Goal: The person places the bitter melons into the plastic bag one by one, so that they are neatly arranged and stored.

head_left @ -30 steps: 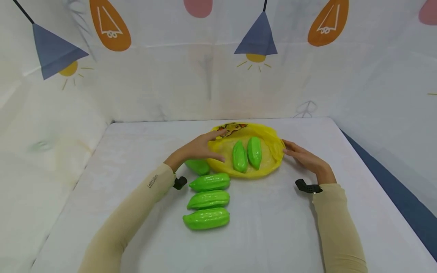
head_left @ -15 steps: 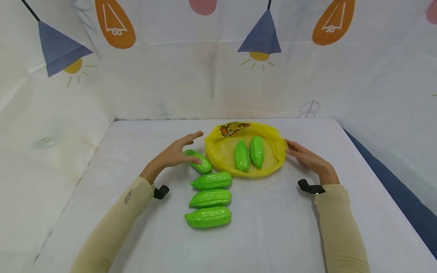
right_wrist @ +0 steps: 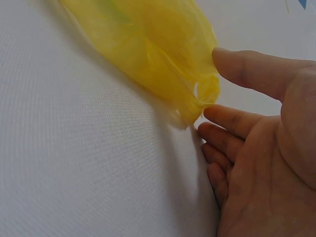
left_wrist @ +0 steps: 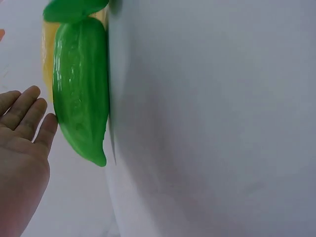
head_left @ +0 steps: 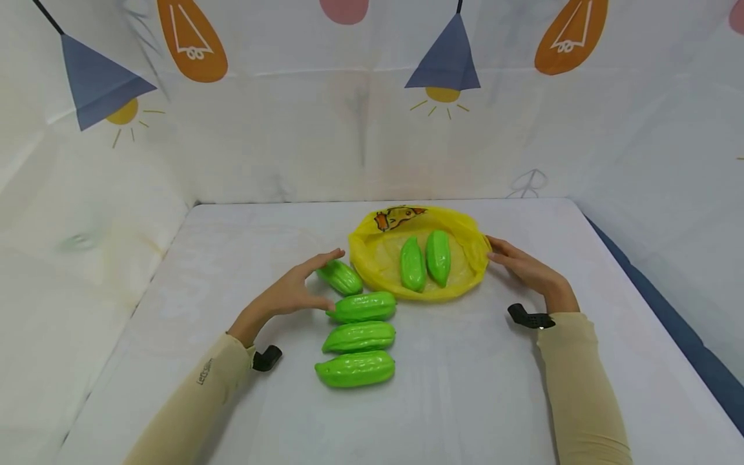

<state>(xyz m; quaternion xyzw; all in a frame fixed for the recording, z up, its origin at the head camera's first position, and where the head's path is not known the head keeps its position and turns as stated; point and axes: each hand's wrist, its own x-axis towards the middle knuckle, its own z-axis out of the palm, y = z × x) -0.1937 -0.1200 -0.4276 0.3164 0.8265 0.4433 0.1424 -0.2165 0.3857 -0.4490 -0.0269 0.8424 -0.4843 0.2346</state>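
Observation:
In the head view my left hand (head_left: 293, 287) hovers with thumb and fingers spread at the left end of a green ridged gourd-like vegetable (head_left: 341, 278). Its fingers overlap that vegetable's far end, and the thumb tip lies at the left tip of the vegetable below (head_left: 363, 307). Two more (head_left: 359, 337) lie in a column nearer the front. The yellow plastic bag (head_left: 372, 274) spreads wide open, holding two such vegetables (head_left: 413, 265). At the bag's right rim rests my right hand (head_left: 526, 268); in the right wrist view its thumb and straight index finger touch the yellow bag (right_wrist: 163, 64).
A white cloth covers the table (head_left: 453, 387). Behind it rises a white backdrop (head_left: 279, 142) printed with lamps and bulbs. A dark blue strip (head_left: 662, 303) shows past the table's right edge. Each wrist wears a black camera mount (head_left: 529, 318).
My left hand has left the bag, moving left and then toward the front beside the column's top vegetables. My right hand has stayed at the bag's right rim.

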